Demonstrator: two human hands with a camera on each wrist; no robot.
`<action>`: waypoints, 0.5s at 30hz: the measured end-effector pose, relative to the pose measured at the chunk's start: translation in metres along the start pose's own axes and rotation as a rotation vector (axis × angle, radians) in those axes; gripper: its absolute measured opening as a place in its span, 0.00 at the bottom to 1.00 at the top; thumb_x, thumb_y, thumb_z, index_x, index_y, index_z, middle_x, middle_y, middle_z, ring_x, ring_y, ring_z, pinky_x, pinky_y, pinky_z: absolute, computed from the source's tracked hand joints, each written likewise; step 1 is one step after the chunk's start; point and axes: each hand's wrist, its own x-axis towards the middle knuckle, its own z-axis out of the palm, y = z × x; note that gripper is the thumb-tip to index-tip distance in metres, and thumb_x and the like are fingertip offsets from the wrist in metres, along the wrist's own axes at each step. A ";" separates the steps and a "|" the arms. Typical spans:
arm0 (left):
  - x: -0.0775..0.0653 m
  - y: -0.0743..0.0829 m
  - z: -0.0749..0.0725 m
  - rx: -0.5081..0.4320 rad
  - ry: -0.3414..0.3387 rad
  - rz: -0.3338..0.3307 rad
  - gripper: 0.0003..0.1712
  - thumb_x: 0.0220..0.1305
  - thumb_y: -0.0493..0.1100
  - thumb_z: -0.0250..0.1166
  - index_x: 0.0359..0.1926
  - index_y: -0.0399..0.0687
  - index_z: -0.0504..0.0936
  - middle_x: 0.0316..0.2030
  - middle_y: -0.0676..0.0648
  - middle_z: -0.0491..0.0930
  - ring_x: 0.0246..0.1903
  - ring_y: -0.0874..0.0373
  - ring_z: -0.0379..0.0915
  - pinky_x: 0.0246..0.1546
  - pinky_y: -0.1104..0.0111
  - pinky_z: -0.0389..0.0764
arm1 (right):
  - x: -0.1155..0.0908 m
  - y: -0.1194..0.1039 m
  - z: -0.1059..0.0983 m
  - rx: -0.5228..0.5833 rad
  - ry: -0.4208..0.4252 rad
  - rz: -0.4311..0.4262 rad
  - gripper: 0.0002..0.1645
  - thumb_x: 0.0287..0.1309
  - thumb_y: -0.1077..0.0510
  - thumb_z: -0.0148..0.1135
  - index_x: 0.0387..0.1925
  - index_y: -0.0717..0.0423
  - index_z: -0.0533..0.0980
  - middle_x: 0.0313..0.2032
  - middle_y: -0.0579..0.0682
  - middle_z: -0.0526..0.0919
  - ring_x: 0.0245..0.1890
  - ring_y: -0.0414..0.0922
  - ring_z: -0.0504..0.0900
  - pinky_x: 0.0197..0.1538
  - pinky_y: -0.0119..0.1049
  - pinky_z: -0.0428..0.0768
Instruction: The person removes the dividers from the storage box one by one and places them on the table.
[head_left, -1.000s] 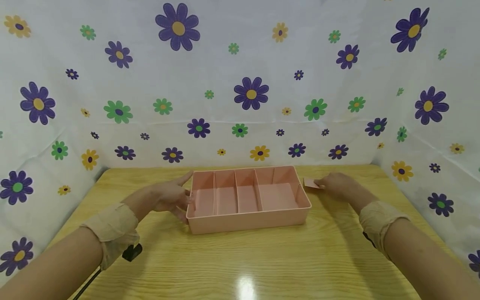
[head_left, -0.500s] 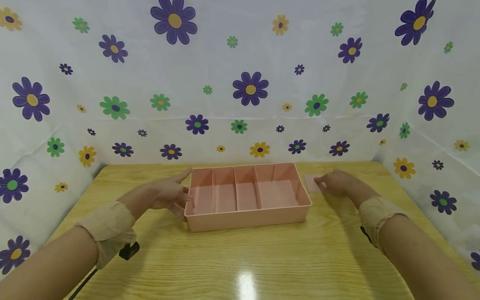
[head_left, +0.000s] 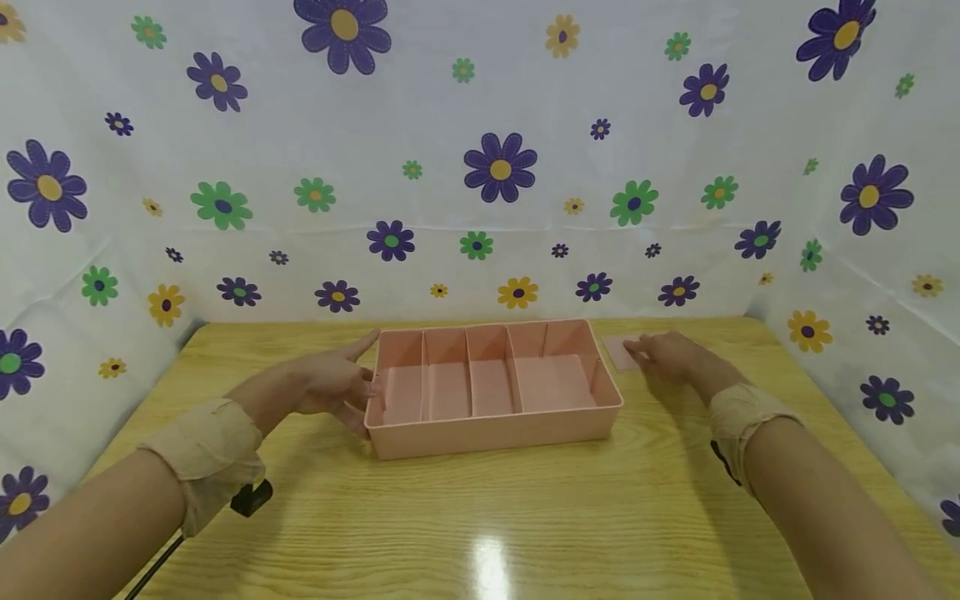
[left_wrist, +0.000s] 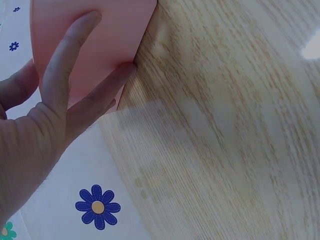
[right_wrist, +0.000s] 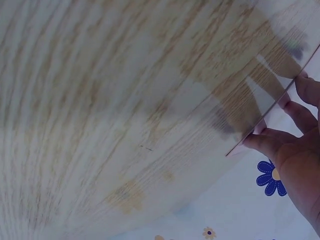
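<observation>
Pink and divided into four compartments, a tray [head_left: 491, 437] sits on the wood-grain table [head_left: 450, 533] in the head view, the left hand [head_left: 330, 383] at one end and the right hand [head_left: 667, 354] near the other, its fingertips on a pink card [head_left: 617, 352] lying just beside the tray. From the left wrist, the left fingers spread wide against the tray's end wall. From the right wrist, fingertips meet the card's edge; whether they pinch it, I cannot tell.
</observation>
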 end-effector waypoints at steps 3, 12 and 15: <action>-0.002 0.002 0.000 -0.005 0.000 0.006 0.59 0.68 0.24 0.47 0.75 0.71 0.17 0.76 0.26 0.35 0.61 0.29 0.71 0.46 0.44 0.85 | 0.004 0.000 -0.002 -0.005 0.012 0.002 0.26 0.76 0.57 0.43 0.69 0.59 0.68 0.65 0.73 0.69 0.64 0.73 0.68 0.68 0.64 0.68; -0.004 0.001 0.001 -0.004 -0.013 0.015 0.60 0.68 0.23 0.48 0.75 0.72 0.17 0.76 0.26 0.36 0.61 0.29 0.71 0.46 0.44 0.85 | 0.013 0.004 -0.005 0.033 0.012 0.020 0.26 0.76 0.54 0.43 0.70 0.56 0.68 0.66 0.73 0.67 0.65 0.74 0.66 0.69 0.64 0.66; -0.004 0.002 0.000 -0.011 -0.010 0.018 0.61 0.67 0.23 0.48 0.76 0.73 0.18 0.76 0.26 0.36 0.61 0.29 0.71 0.45 0.44 0.86 | 0.016 0.002 -0.006 0.044 -0.003 0.061 0.28 0.77 0.56 0.41 0.73 0.58 0.63 0.69 0.74 0.63 0.67 0.74 0.62 0.71 0.65 0.61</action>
